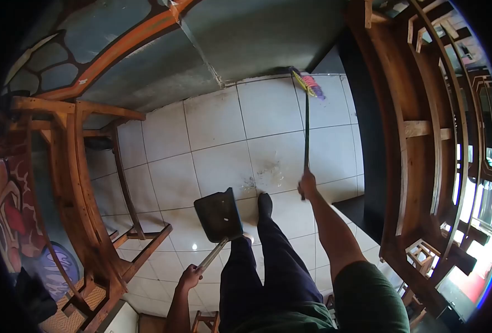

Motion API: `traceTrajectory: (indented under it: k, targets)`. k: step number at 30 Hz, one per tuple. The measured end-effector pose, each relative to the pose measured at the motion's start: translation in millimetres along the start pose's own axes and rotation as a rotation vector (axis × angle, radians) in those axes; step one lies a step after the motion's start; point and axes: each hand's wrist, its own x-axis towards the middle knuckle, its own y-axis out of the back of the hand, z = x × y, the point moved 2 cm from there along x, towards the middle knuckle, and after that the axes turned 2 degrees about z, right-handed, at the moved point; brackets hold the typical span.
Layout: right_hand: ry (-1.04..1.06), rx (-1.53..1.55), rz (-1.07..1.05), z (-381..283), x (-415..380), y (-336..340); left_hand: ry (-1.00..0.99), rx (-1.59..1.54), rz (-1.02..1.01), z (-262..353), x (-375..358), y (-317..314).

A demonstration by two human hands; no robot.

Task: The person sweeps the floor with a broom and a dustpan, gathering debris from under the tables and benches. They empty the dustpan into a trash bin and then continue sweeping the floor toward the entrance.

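My left hand (pixel 190 276) is closed around the pale handle of a dark dustpan (pixel 218 215), whose pan is held out in front of my left leg. A small white bit lies in the pan. My right hand (pixel 308 185) grips the thin black stick of a broom (pixel 309 86). Its head, with pink, yellow and purple colouring, is far off by the foot of the wall. Between the dustpan and the broom stick, a patch of scattered debris (pixel 265 174) lies on the white floor tiles, just beyond my dark shoe.
A wooden bench or table frame (pixel 79 188) stands at the left, its legs reaching onto the tiles. Stacked wooden furniture (pixel 407 127) and a black panel (pixel 362 133) line the right side. A grey-green painted wall (pixel 246 39) closes off the far end.
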Motion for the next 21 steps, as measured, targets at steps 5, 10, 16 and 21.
traceTrajectory:
  k: [5, 10, 16, 21]
  targets:
    - [-0.132, -0.354, 0.271, -24.2, 7.7, -36.3, -0.057, 0.120, -0.001, 5.1, -5.6, 4.8]
    - [0.164, -1.228, 0.139, 112.6, -32.9, 61.6, -0.061, 0.122, 0.030, 16.2, -11.7, 14.5]
    - [0.131, -0.786, 0.447, 90.1, -92.9, 116.5, -0.056, 0.019, 0.032, 21.2, -3.1, 17.5]
    - [0.413, -0.879, 0.569, 5.4, 73.5, 128.7, -0.012, -0.047, 0.040, 9.2, 9.2, 10.2]
